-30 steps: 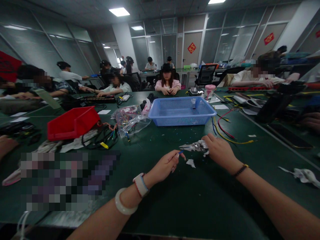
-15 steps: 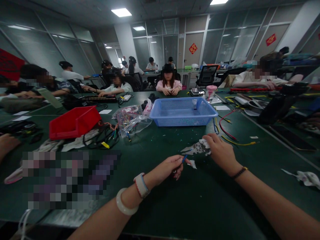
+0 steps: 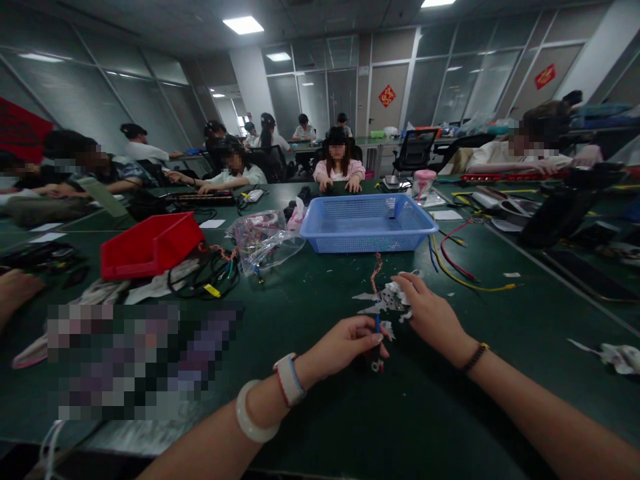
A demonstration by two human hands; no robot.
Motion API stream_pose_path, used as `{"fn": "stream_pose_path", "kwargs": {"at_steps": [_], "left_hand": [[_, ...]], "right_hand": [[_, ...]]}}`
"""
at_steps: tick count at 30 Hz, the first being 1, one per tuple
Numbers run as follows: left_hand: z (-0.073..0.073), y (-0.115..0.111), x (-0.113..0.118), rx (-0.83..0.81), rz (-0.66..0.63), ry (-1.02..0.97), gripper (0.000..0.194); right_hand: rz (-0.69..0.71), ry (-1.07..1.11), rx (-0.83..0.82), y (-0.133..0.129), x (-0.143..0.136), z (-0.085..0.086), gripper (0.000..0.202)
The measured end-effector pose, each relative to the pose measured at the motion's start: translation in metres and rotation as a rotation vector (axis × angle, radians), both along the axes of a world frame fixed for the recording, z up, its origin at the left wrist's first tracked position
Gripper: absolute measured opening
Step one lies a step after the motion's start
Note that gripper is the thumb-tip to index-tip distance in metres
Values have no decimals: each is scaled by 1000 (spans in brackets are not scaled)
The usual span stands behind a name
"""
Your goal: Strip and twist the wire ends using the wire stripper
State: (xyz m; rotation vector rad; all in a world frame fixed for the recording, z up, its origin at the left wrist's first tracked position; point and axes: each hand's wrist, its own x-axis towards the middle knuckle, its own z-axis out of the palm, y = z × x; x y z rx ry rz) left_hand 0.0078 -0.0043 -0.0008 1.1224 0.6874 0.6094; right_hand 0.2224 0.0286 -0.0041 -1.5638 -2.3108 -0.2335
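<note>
My left hand [image 3: 359,339] pinches a short blue wire [image 3: 378,324] between thumb and fingers. Below those fingers a small metal ring terminal [image 3: 377,366] pokes out; its link to the wire is hidden. My right hand [image 3: 423,310] grips wire strippers [image 3: 385,300], whose handles are wrapped in something white. The tool's jaws lie across the wire, just above my left fingers. Beyond them rises a kinked length of bare copper strands [image 3: 376,272]. A scrap of white material [image 3: 389,328] shows beside my left fingertips.
Ahead stands a blue mesh basket [image 3: 370,241], with loose coloured wires [image 3: 457,267] to its right. Leftward are a plastic bag of wires [image 3: 265,243] and a red bin [image 3: 150,247]. A phone [image 3: 585,273] lies at right. Co-workers sit around the tables.
The stripper jaws have come onto the wire from apart, my right hand moving left. The wire now stands more upright, and copper strands show beyond the jaws.
</note>
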Motion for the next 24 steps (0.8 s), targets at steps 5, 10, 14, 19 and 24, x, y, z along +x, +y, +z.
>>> {"fn": "stream_pose_path", "kwargs": {"at_steps": [5,10,14,19,24], "left_hand": [[-2,-3,4,30,68,-58,36],[-6,-2,5,95,99,-53,34],[-8,-3,6,167,102,10,30],[-6,-5,8,187,107,42,27],[-3,-6,8,189,120,36,22]], "right_hand": [[21,101,-54,-3,-8,-6,66],[50,144,-61,-6,-13,-8,75],[73,96,-4,-9,-16,-7,74],[68,21,112,-11,-20,-7,64],[46,-42,199,-12,-22,-7,52]]}}
